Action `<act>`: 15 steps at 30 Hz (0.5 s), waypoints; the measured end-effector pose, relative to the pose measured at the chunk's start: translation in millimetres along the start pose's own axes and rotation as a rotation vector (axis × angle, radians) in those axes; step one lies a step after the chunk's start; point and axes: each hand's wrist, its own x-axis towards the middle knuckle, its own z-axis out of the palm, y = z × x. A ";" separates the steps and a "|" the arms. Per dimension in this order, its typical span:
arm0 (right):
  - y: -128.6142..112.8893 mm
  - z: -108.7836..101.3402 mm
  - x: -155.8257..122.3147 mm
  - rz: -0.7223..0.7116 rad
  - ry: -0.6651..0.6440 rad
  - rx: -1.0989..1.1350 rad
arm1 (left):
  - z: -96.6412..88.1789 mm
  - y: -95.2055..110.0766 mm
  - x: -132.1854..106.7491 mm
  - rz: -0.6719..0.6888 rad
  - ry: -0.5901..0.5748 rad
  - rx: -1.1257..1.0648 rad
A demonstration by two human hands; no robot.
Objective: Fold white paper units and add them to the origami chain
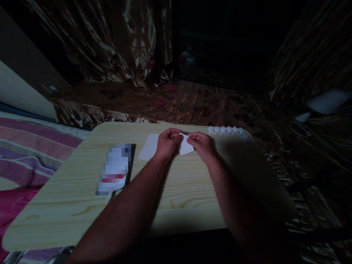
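On my feed, the left hand (167, 146) and the right hand (202, 143) meet just above the centre of the frame, both pinching one small white paper piece (186, 146) between thumb and fingers. The piece is over the surface (189, 187), near its far edge; whether its lower edge rests there I cannot tell.

As for how far along things are, I read it from the paper about me. At the upper right of the surface runs a row of small white folded shapes (223, 130), with another just below its right end; those look done to me. The piece in the grip has straight edges and looks flat, so I judge its shaping unfinished. Just left of the left hand, partly hidden by it, lies a flat white sheet (148, 147), which I take to be not yet worked.

I make out no open container. The pixelated item (115, 168) at the left of the surface could be a packet or a device; I cannot tell, nor whether it holds anything.
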 end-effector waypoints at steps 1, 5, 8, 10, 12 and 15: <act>1.2 0.0 0.4 -0.001 0.007 -0.010 | 0.4 0.2 -0.2 -0.003 0.002 0.001; 3.9 -0.2 1.5 -0.021 0.036 -0.037 | 2.0 1.4 -1.4 -0.007 0.006 -0.005; 3.6 -0.3 1.6 -0.030 0.048 -0.041 | 3.8 3.1 -3.1 -0.002 -0.005 -0.008; 3.2 -0.3 1.5 -0.027 0.054 -0.046 | 5.2 4.4 -4.3 -0.004 -0.012 0.004; 3.2 -0.2 1.5 -0.021 0.055 -0.053 | 6.1 5.4 -5.2 0.001 -0.014 0.027; 3.8 0.1 1.5 -0.018 0.052 -0.062 | 6.2 5.4 -5.3 0.022 -0.004 0.053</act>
